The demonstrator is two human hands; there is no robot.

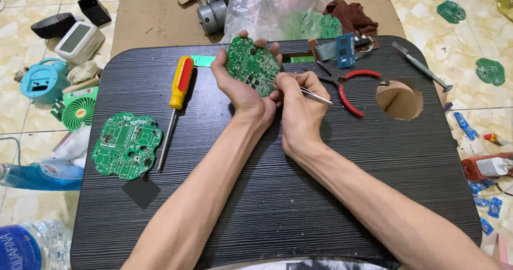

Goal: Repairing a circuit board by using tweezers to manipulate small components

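Head view: person seated at low table, both bare hands working.
Table: black ribbed top, round hole at right.
Second board: green, flat on table, far left.
Screwdriver: yellow-red handle, just right of that board.
Pliers: red handles, right of the hands.
Left hand: fingers curled round green circuit board, held tilted above table.
Right hand: pinching metal tweezers, fingertips touching the board's lower right edge.
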